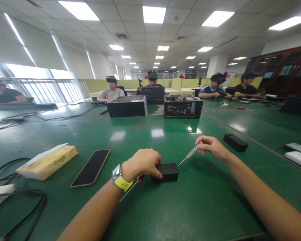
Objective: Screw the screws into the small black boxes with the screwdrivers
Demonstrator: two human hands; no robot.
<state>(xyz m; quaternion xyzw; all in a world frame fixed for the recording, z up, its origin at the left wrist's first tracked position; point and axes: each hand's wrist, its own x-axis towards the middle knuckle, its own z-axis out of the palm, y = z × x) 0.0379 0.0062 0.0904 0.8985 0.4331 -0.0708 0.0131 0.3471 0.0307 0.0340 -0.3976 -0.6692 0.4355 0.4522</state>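
My left hand [142, 162], with a yellow-green strapped watch [122, 179] on its wrist, grips the left end of a small black box [169, 172] lying on the green table. Under that same hand is a second screwdriver [129, 192] with an orange and black handle; its shaft points toward me, and its handle is mostly hidden. My right hand [212, 147] pinches the clear handle of a thin screwdriver [190, 153]. This tool slants down to the left, its tip at the right end of the box. Whether the tip sits in a screw is too small to tell.
A phone [91, 167], a tissue pack [48, 162] and black cables [37, 207] lie to the left. Another black block [235, 142] rests at right. Metal computer cases [127, 107] stand farther back. Several people [111, 90] sit around the table.
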